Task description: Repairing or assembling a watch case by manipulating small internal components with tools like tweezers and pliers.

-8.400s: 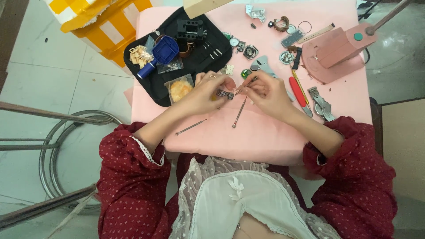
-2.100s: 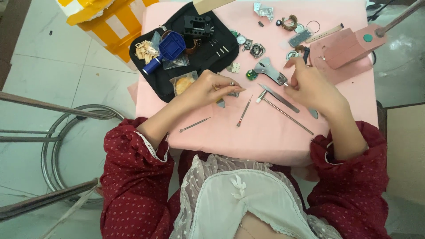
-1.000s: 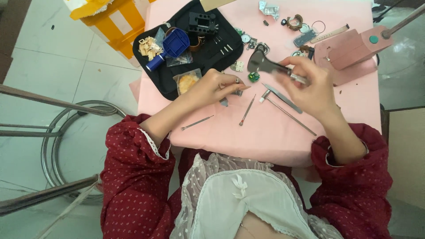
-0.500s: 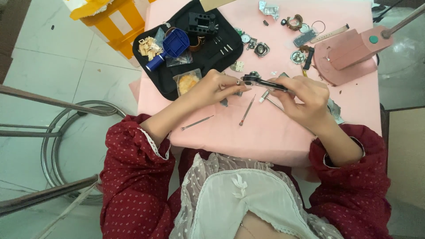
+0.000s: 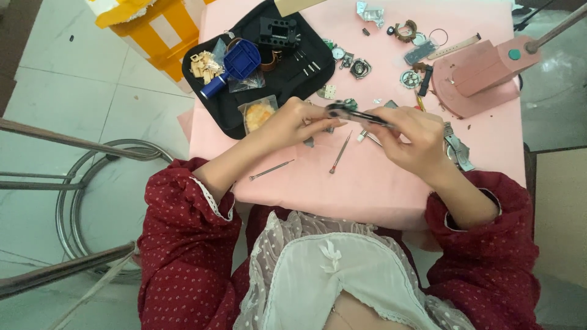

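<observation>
Pink cloth covers the table (image 5: 379, 189), set on pale floor tiles (image 5: 79, 98); a black tray (image 5: 244, 110) lies at ten o'clock. Near centre, the right hand (image 5: 416, 137) grips a dark slender tool (image 5: 358, 115), long axis nine-to-three, tip toward nine, meeting the pinched left hand (image 5: 296, 122).

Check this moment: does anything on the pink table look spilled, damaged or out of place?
Nothing looks spilled or broken. Small watch parts lie scattered loose beyond the black tool tray, and two thin screwdrivers lie on the cloth near the left hand and right hand, which hold a dark tool.
</observation>
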